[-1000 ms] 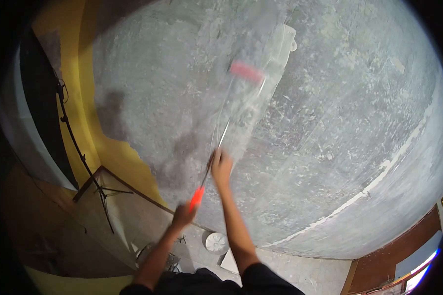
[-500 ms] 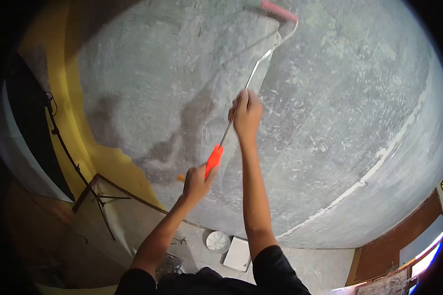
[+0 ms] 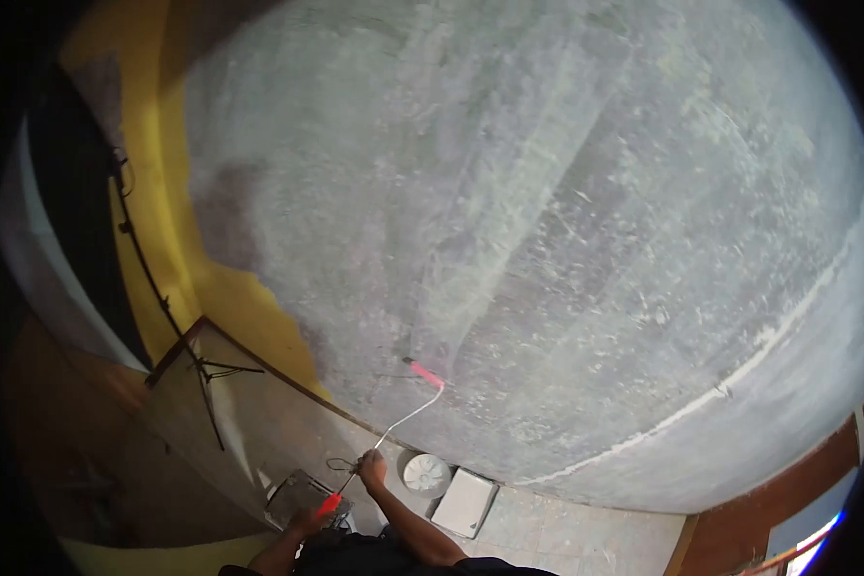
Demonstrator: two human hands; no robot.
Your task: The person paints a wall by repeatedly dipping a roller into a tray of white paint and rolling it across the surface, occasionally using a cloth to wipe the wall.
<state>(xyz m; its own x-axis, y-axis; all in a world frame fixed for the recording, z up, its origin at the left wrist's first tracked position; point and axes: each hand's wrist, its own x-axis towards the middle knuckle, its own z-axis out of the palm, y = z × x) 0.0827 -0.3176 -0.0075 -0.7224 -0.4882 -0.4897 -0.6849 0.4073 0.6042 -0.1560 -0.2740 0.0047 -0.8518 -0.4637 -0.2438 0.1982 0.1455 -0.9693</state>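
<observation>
A paint roller with a pink sleeve (image 3: 426,373) is low on the grey wall (image 3: 509,240), near its bottom edge. Its bent metal rod runs down to the left into an orange-red handle (image 3: 329,504). Around the handle my left hand (image 3: 307,523) is closed, at the bottom of the view. My right hand (image 3: 372,470) grips the metal rod farther up, between the handle and the roller head. Whether the sleeve touches the wall is hard to tell.
On the floor are a round white lid or bucket (image 3: 425,472), a white rectangular board (image 3: 466,502) and a dark-edged tray (image 3: 298,494). A light stand (image 3: 202,370) with a large umbrella or softbox (image 3: 77,221) rises at the left, beside the yellow wall strip (image 3: 171,211).
The roller has come down from the top of the wall to near its foot. Both hands have moved down and left with it, still on the handle and rod.
</observation>
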